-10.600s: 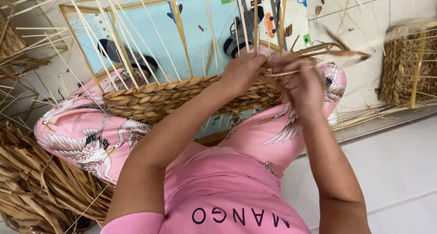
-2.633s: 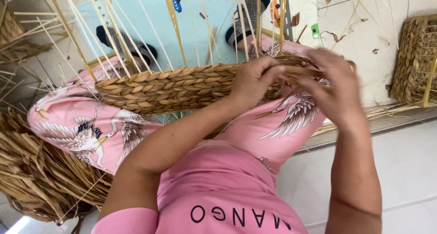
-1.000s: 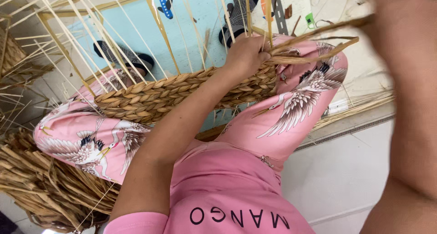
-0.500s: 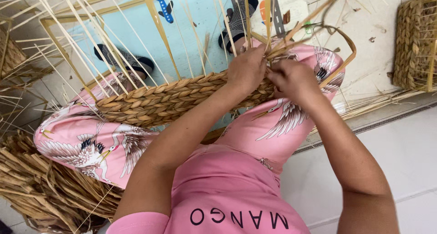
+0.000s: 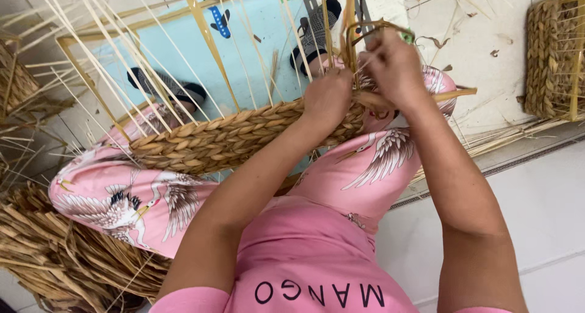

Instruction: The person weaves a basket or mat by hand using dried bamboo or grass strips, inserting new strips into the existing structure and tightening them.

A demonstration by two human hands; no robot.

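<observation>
While both hands grip, basket (image 5: pixel 244 136) lies crosswise (stakes upward).

Tan woven basket (image 5: pixel 231 139), pink bird-patterned trousers (image 5: pixel 140 197), pale blue mat (image 5: pixel 164 57)

Half-woven basket (image 5: pixel 244 139): braided dry straw, matt and rough, tan; upright stakes (image 5: pixel 207 39) thin, pale, smooth cane. Trousers (image 5: pixel 140 197): soft pink printed cloth, matt. Floor (image 5: pixel 548 215): white tile, smooth with slight sheen; mat (image 5: pixel 256 63) light blue, smooth, faintly glossy.
</observation>
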